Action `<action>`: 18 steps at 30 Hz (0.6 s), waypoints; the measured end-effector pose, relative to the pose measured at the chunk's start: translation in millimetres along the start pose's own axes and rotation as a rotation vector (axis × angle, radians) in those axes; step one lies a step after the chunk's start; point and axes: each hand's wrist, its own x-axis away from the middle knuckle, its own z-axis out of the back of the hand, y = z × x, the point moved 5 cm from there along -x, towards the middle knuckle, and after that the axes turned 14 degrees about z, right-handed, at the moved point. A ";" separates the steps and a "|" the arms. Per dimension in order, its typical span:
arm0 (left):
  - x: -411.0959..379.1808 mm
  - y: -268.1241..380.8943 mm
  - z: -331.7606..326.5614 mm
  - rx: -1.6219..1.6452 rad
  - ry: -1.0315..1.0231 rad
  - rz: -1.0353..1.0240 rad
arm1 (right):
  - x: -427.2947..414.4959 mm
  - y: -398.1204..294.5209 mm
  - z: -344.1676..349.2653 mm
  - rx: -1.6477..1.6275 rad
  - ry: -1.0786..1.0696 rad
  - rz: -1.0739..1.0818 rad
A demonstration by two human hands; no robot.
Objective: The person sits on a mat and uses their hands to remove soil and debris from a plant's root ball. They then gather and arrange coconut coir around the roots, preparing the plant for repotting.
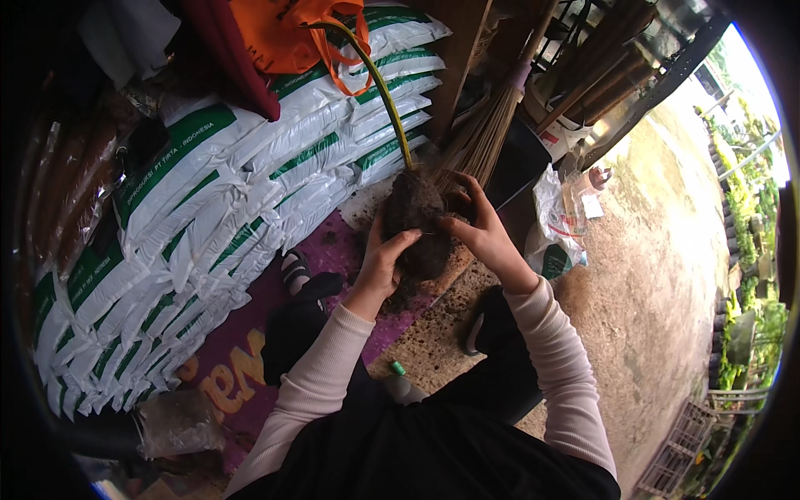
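A dark, soil-covered root ball (420, 250) is between my two hands, with a long yellow-green stem (389, 103) rising from its top and curving to the left. My left hand (382, 265) grips the root ball from its lower left, the thumb across its front. At its right side is my right hand (484, 231), thumb and fingers spread around a gap, the thumb tip at the root ball's surface. Loose dark soil lies on the purple printed sheet (384, 340) below.
White and green plastic sacks (294, 169) are stacked at the left, an orange bag (275, 37) on top. A stick broom (487, 140) leans behind my hands. Crumpled plastic packaging (556, 219) lies at the right. A small green object (398, 368) is on the concrete floor near my feet.
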 end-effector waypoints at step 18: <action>-0.7 2.5 -13.4 -0.158 -0.075 -0.052 | 3.3 19.2 16.0 -0.197 0.080 -0.094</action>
